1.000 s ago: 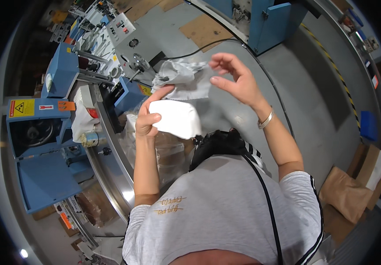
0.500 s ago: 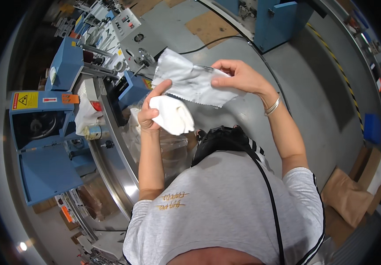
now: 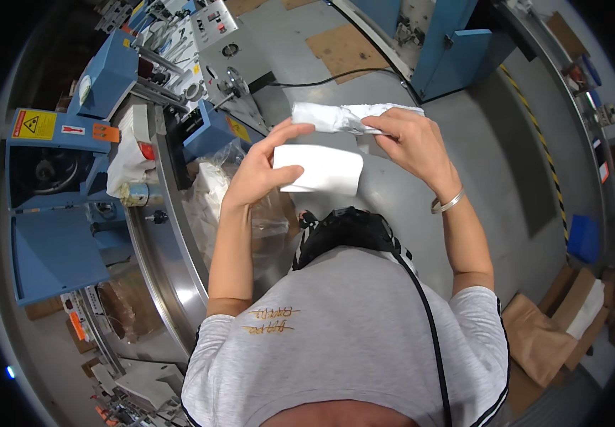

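My left hand (image 3: 256,174) holds a smooth white folded cloth (image 3: 325,171), with the thumb over its left end. The fingers of that hand also reach the left end of a second white cloth (image 3: 318,117), which is creased, greyish in places and has a zigzag-cut edge. Pinched on the right part of this second cloth is my right hand (image 3: 415,142), wearing a silver bangle. The second cloth lies just above the first, folded into a narrow strip. Some of it is hidden behind my right hand.
On the left stands a blue machine with its door (image 3: 58,252) hanging open, beside a metal rail (image 3: 186,285). A clear plastic bag (image 3: 264,224) lies below my left forearm. Farther off are a grey control box (image 3: 218,46) and a black cable (image 3: 321,84). Brown paper (image 3: 535,331) lies at right.
The zigzag-edged cloth, spread out before, is now gathered into a narrow strip. My right hand has moved slightly right and down. The smooth white cloth now shows flatter and wider.
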Demonstrator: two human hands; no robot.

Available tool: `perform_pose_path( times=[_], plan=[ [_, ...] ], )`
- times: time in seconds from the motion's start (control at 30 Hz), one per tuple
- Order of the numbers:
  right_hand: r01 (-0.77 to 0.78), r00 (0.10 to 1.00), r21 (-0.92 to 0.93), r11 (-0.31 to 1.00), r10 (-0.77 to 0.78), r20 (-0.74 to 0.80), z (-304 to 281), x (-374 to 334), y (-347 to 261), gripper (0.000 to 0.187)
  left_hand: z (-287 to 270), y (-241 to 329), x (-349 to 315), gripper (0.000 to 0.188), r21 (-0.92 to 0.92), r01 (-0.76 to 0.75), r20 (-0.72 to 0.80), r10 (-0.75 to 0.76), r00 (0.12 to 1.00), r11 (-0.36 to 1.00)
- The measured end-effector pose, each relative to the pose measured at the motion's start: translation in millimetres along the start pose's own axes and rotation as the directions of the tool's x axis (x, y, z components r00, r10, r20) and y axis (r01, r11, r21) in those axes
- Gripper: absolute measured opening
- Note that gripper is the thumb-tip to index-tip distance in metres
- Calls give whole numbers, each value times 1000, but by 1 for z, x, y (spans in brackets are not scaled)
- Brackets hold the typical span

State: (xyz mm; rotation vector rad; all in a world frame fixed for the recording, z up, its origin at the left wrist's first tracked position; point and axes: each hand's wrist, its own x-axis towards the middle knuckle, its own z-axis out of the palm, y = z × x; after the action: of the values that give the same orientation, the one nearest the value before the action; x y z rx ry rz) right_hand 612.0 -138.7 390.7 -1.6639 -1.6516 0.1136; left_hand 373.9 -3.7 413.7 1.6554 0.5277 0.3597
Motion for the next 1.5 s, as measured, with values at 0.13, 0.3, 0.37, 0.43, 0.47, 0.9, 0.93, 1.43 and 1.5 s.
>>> perform_pose_path(
  times=[0.13, 0.3, 0.37, 0.43, 0.47, 0.9, 0.93, 1.43, 1.5],
  plan=[
    [26, 999, -82, 996, -28, -30, -5, -3, -1, 28, 7, -4, 8, 50, -147, 52, -4, -54, 999, 988],
    [77, 994, -174, 982, -89, -61, -12, -11, 5, 30, -2, -8, 12, 45, -367, 200, 48, -196, 979, 909],
    [100, 993, -215, 972, -111, -41, -11, -10, 11, 31, -2, -6, 12, 46, 32, 0, -12, 0, 1000, 1000],
    [59, 997, -241, 969, -68, -29, -16, -10, 13, 30, 2, 6, 3, 48, 396, -128, -34, 154, 988, 909],
    [23, 999, -261, 965, -28, -16, -18, -10, 13, 29, 6, 9, 0, 49, 560, -264, 40, 293, 955, 785],
    [31, 987, -307, 951, 20, 162, -25, -11, 18, 24, 35, -11, 17, 42, 681, -163, 130, 101, 986, 713],
    [-82, 961, -255, 963, 144, 237, -29, -10, 27, 24, 24, -10, 20, 43, 575, -126, 203, 8, 979, 808],
    [-557, 803, 735, 388, 476, 357, -8, -3, 53, 36, -10, -21, 42, 44, 66, 237, 458, -240, 856, 969],
    [-584, 790, 681, 441, 501, 353, -9, -1, 60, 35, -10, -27, 42, 43, 57, 266, 415, -266, 870, 962]
  ],
)
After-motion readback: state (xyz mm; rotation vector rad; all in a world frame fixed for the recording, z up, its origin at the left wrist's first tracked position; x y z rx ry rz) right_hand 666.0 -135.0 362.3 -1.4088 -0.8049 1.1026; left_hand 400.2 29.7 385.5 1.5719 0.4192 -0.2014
